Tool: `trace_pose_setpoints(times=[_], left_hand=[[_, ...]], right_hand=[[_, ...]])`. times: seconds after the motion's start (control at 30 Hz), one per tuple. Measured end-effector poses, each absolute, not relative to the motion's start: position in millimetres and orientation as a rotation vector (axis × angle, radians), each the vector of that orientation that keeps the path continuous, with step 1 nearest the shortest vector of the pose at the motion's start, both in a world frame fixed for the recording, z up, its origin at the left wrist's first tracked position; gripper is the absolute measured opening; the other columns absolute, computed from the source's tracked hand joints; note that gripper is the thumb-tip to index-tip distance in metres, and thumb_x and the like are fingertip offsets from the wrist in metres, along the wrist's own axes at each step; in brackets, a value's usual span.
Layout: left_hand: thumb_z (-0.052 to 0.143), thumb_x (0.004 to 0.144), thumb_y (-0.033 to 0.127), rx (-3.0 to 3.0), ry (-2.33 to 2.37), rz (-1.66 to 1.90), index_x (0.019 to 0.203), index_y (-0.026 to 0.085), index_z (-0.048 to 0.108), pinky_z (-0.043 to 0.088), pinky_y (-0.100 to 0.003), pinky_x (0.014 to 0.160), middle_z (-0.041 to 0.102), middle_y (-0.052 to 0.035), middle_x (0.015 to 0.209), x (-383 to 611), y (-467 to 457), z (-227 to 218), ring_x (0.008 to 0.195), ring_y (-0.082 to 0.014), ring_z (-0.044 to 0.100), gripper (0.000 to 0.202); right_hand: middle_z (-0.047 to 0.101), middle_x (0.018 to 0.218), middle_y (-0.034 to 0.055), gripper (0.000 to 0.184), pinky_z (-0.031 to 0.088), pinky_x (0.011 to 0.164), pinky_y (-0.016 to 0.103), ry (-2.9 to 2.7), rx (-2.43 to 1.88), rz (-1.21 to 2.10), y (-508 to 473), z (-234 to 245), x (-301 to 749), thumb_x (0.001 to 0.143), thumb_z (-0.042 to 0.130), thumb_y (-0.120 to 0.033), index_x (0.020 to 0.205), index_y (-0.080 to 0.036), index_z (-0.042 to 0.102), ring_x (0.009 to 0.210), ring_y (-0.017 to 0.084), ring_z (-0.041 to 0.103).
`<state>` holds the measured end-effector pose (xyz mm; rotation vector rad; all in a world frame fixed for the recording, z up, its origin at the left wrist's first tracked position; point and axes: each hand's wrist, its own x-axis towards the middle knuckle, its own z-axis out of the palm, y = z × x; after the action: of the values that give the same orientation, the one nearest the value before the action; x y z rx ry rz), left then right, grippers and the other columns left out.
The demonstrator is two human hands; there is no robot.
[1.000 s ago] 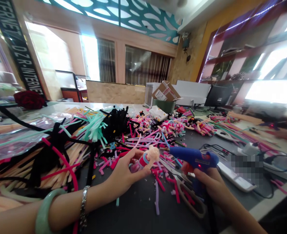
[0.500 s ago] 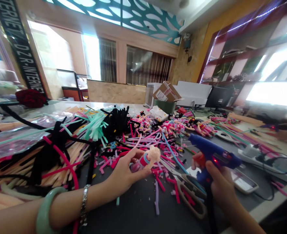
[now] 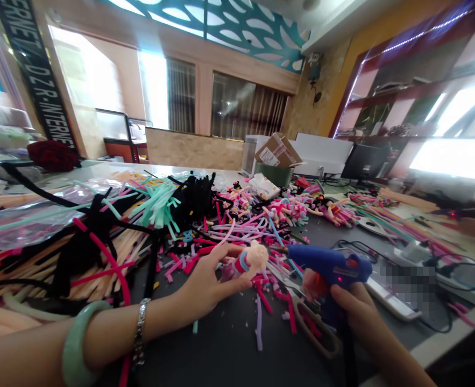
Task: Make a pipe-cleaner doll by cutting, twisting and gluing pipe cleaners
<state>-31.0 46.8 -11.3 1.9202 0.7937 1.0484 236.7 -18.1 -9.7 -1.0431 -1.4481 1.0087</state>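
My left hand (image 3: 207, 282) pinches a small pipe-cleaner figure (image 3: 248, 260) with a pale fuzzy head and a pink and blue body, held just above the dark table (image 3: 225, 352). My right hand (image 3: 352, 312) grips a blue glue gun (image 3: 329, 267) by its handle, a red light glowing on its side. The gun's nozzle points left and sits a short way from the figure's head. A jade bangle (image 3: 75, 344) and a silver bracelet (image 3: 139, 333) are on my left wrist.
Scissors (image 3: 310, 322) lie under the gun. Heaps of pipe cleaners (image 3: 156, 212) in pink, black, mint and peach cover the left and middle. Finished figures (image 3: 289, 209) pile further back. A power strip and cables (image 3: 431, 258) lie at right, a cardboard box (image 3: 277, 150) behind.
My right hand swung the glue gun away to the right and tilted it up, then brought it back level with its nozzle near the figure. The left hand stayed put.
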Motion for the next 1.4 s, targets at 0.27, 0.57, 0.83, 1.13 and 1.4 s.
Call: trace_pose_setpoints(times=[0.27, 0.57, 0.83, 1.13, 1.4], left_hand=[[0.072, 0.071, 0.036, 1.890, 0.801, 1.026, 0.114, 0.022, 0.055, 0.044, -0.034, 0.091, 0.060, -0.0076, 0.118, -32.4, 45.9, -12.6, 0.109, -0.0243, 0.055, 0.049], [0.071, 0.072, 0.040, 1.982, 0.858, 1.005, 0.118, 0.023, 0.054, 0.042, -0.035, 0.095, 0.060, -0.0057, 0.122, -33.5, 46.4, -12.1, 0.111, -0.0250, 0.055, 0.051], [0.073, 0.072, 0.033, 2.112, 0.840, 1.138, 0.117, 0.024, 0.055, 0.045, -0.030, 0.089, 0.062, -0.0039, 0.119, -38.2, 51.8, -6.7, 0.106, -0.0218, 0.058, 0.050], [0.066, 0.079, 0.023, 2.307, 0.664, 1.277, 0.116, 0.023, 0.056, 0.038, -0.037, 0.102, 0.060, -0.0075, 0.124, -41.2, 59.3, -7.5, 0.118, -0.0222, 0.051, 0.039], [0.065, 0.079, 0.018, 2.401, 0.560, 1.320, 0.115, 0.022, 0.056, 0.039, -0.042, 0.102, 0.059, -0.0093, 0.123, -44.2, 67.5, -6.8, 0.120, -0.0240, 0.050, 0.037]], right_hand=[[0.066, 0.064, 0.0064, 0.040, 0.048, 0.055, 0.028, -1.530, -0.994, 1.145, -19.6, -11.1, 238.7, 0.072, 0.062, -0.056, 0.076, -0.016, 0.067, 0.059, 0.020, 0.060], [0.065, 0.065, 0.0054, 0.038, 0.045, 0.055, 0.026, -1.539, -0.954, 1.185, -18.2, -10.4, 238.8, 0.073, 0.062, -0.055, 0.076, -0.017, 0.066, 0.061, 0.019, 0.059], [0.062, 0.066, 0.0054, 0.037, 0.045, 0.053, 0.027, -1.489, -0.894, 1.255, -18.3, -11.3, 237.2, 0.072, 0.063, -0.053, 0.075, -0.016, 0.066, 0.059, 0.018, 0.057], [0.061, 0.063, 0.0043, 0.034, 0.042, 0.053, 0.025, -1.486, -0.855, 1.357, -19.3, -12.8, 239.4, 0.073, 0.066, -0.050, 0.073, -0.016, 0.067, 0.059, 0.016, 0.053], [0.064, 0.068, 0.0069, 0.040, 0.044, 0.056, 0.027, -1.556, -0.883, 1.383, -19.8, -11.5, 239.6, 0.073, 0.065, -0.053, 0.081, -0.014, 0.067, 0.062, 0.017, 0.057]])
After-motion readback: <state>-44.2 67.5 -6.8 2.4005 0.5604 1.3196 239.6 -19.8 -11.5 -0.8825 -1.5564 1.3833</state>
